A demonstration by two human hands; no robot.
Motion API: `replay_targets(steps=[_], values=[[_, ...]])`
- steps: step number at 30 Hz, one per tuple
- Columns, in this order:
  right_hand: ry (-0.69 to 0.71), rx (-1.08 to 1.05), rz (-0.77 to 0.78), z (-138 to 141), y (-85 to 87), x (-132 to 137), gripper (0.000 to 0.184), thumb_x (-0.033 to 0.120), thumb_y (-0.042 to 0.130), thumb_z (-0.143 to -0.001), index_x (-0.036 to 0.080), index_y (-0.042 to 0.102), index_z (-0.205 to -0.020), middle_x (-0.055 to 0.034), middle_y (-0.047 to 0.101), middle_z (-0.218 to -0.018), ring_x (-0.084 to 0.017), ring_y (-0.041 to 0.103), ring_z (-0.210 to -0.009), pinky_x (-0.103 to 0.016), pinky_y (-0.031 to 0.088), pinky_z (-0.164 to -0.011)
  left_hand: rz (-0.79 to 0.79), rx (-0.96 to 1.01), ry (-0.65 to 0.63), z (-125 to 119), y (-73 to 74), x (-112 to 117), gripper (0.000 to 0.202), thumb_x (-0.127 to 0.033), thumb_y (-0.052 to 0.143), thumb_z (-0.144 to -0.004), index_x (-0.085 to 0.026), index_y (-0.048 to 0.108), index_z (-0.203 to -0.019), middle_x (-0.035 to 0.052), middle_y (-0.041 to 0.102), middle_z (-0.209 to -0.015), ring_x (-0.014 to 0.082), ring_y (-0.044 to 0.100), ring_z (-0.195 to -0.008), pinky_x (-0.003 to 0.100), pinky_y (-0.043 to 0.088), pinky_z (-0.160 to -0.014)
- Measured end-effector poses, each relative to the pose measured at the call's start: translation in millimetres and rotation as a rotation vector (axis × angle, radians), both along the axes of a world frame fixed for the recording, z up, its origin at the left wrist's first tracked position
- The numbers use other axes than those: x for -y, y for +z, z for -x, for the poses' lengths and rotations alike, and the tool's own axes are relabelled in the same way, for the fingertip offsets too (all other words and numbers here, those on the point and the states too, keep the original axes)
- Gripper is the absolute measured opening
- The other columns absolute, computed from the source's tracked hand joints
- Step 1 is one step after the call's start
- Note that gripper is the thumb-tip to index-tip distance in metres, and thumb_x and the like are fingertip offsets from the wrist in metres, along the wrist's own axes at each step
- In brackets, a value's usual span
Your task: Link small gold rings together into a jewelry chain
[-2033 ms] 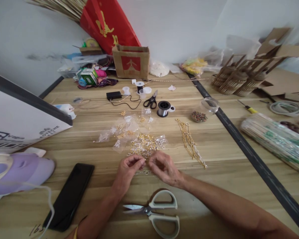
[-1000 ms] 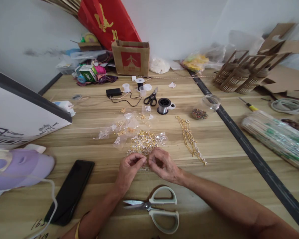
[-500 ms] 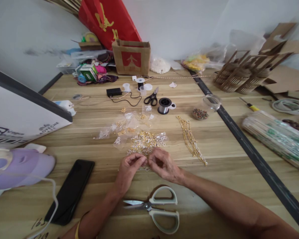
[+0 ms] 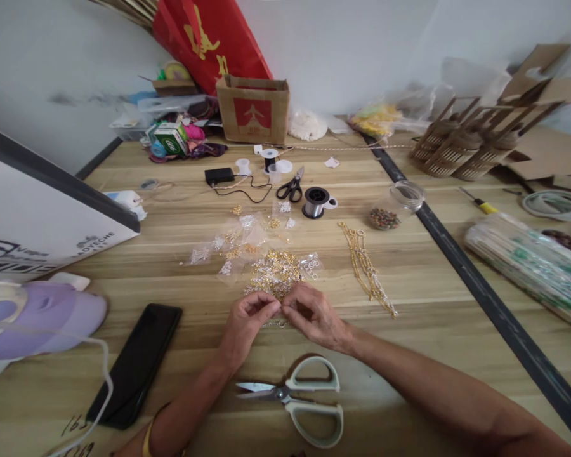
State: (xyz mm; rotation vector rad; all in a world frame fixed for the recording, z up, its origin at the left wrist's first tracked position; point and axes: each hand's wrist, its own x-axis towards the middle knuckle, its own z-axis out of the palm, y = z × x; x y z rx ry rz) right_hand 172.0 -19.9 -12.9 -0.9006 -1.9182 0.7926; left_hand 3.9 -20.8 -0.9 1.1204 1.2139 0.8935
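Observation:
My left hand and my right hand meet fingertip to fingertip at the near side of a heap of gold and silver beads. Both are closed in a pinch; whatever lies between the fingers is too small to make out. Just below the fingertips a short silver chain rests on the table, partly covered by the hands. Nearer to me lie large scissors with pale handles, blades slightly apart and pointing left. Small clear bags of findings spread behind the heap. Gold chains lie to the right.
A black phone and a purple device with a white cable are at left. Farther back are a wire spool, black scissors and a jar of beads. Wrapped sticks lie at right.
My hands stay pinched together at the same spot, with barely any finger movement. The whole view has shifted very slightly; the things on the table keep their places.

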Motion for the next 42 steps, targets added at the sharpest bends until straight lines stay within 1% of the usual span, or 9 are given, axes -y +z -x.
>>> replay_targets(steps=[6,12,18,22,27,30,34,38,42], values=[[-0.010,-0.015,0.054,-3,2.2,1,0.015,0.025,0.046,-0.092,0.018,0.057,-0.083,-0.0027,0.056,-0.070,-0.015,0.050,-0.065,-0.029,0.042,-0.064,-0.040,-0.018,-0.029,3,-0.8,0,0.017,-0.030,0.065,-0.071,-0.015,0.059,-0.066,-0.0016,0.055,-0.061,0.0119,0.050,-0.062,0.022,0.042,-0.062],[-0.101,-0.094,0.115,-7,-1.6,4,0.019,0.028,0.038,-0.096,0.019,0.054,-0.093,-0.0036,0.055,-0.079,-0.015,0.051,-0.074,-0.029,0.042,-0.069,-0.065,-0.025,-0.024,6,-0.9,0,0.019,-0.033,0.064,-0.073,-0.015,0.057,-0.068,-0.0010,0.054,-0.062,0.0126,0.051,-0.063,0.022,0.043,-0.062],[-0.248,-0.278,0.205,-11,2.2,-2,0.027,0.035,0.034,-0.097,0.020,0.053,-0.084,-0.0023,0.052,-0.076,-0.016,0.050,-0.076,-0.029,0.042,-0.072,-0.096,0.054,-0.005,10,-2.0,1,0.018,-0.031,0.063,-0.075,-0.016,0.057,-0.068,-0.0009,0.055,-0.063,0.0122,0.051,-0.063,0.022,0.043,-0.063],[-0.353,-0.381,0.205,-15,7.1,-13,0.035,0.036,0.029,-0.098,0.019,0.051,-0.076,-0.0025,0.051,-0.073,-0.016,0.050,-0.075,-0.030,0.042,-0.076,-0.121,0.094,0.006,12,-1.4,1,0.017,-0.029,0.063,-0.076,-0.016,0.058,-0.067,-0.0010,0.056,-0.062,0.0115,0.051,-0.063,0.022,0.043,-0.063],[-0.408,-0.409,0.182,-20,15.1,-17,0.036,0.037,0.026,-0.098,0.020,0.050,-0.078,-0.0013,0.048,-0.070,-0.015,0.049,-0.071,-0.030,0.042,-0.072,-0.125,0.077,0.007,12,-0.1,0,0.016,-0.029,0.063,-0.074,-0.015,0.060,-0.067,-0.0007,0.057,-0.062,0.0115,0.051,-0.062,0.021,0.042,-0.061],[-0.386,-0.371,0.165,-20,24.4,-10,0.028,0.036,0.036,-0.096,0.020,0.051,-0.079,-0.0013,0.050,-0.073,-0.015,0.049,-0.072,-0.028,0.042,-0.072,-0.117,0.061,0.021,12,0.3,-1,0.016,-0.029,0.065,-0.072,-0.015,0.060,-0.067,-0.0008,0.057,-0.061,0.0114,0.051,-0.061,0.021,0.042,-0.059],[-0.191,-0.255,0.267,-10,32.1,4,0.017,0.036,0.054,-0.089,0.019,0.053,-0.091,-0.0020,0.055,-0.079,-0.014,0.051,-0.073,-0.026,0.043,-0.067,-0.131,0.036,0.013,11,3.1,1,0.017,-0.031,0.065,-0.071,-0.015,0.060,-0.067,-0.0012,0.055,-0.061,0.0110,0.049,-0.059,0.020,0.041,-0.056],[-0.040,-0.154,0.472,3,26.4,15,0.022,0.034,0.060,-0.085,0.018,0.055,-0.099,0.0030,0.050,-0.065,-0.009,0.044,-0.056,-0.021,0.037,-0.051,-0.179,-0.023,-0.029,10,7.1,4,0.015,-0.029,0.064,-0.072,-0.015,0.060,-0.068,-0.0010,0.057,-0.063,0.0112,0.050,-0.060,0.020,0.040,-0.056],[-0.020,-0.148,0.513,10,16.4,19,0.021,0.031,0.065,-0.080,0.017,0.057,-0.093,0.0036,0.053,-0.064,-0.008,0.046,-0.055,-0.019,0.037,-0.049,-0.218,-0.052,-0.066,10,7.4,5,0.013,-0.027,0.061,-0.074,-0.015,0.060,-0.069,-0.0001,0.059,-0.066,0.0122,0.054,-0.064,0.020,0.042,-0.059]])
